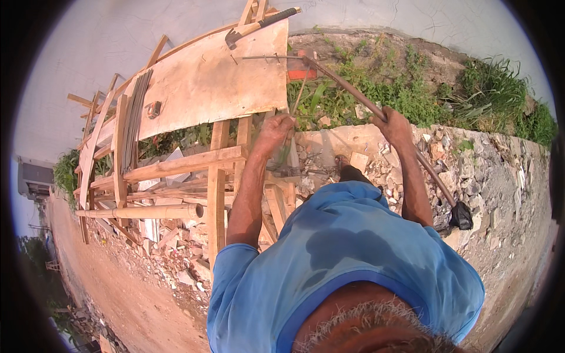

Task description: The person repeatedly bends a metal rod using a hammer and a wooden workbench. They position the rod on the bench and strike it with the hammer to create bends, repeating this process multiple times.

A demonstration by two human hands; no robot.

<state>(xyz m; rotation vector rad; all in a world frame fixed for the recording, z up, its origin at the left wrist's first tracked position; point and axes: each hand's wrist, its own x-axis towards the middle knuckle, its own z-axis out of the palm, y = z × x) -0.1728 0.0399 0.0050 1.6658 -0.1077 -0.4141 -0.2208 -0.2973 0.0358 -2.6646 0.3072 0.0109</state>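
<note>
My right hand [392,126] is wrapped round a long brown metal bar [347,85], which slants from the plywood's right edge down to a black plastic wrapping [462,215] at its lower end. At the bar's far tip a thin metal rod [259,57] lies over the plywood board [218,82] and turns sharply back toward me. My left hand [275,133] is closed near the end of that turned part and seems to grip it. Several nails or pins stand up from the board beside the rod.
A claw hammer [259,27] rests at the board's far edge. Further left are a tape measure [154,109] and a bundle of thin rods [136,117]. Timber framing [188,163] and a bamboo pole [141,211] stand over rubble. Weeds [406,88] grow along the wall.
</note>
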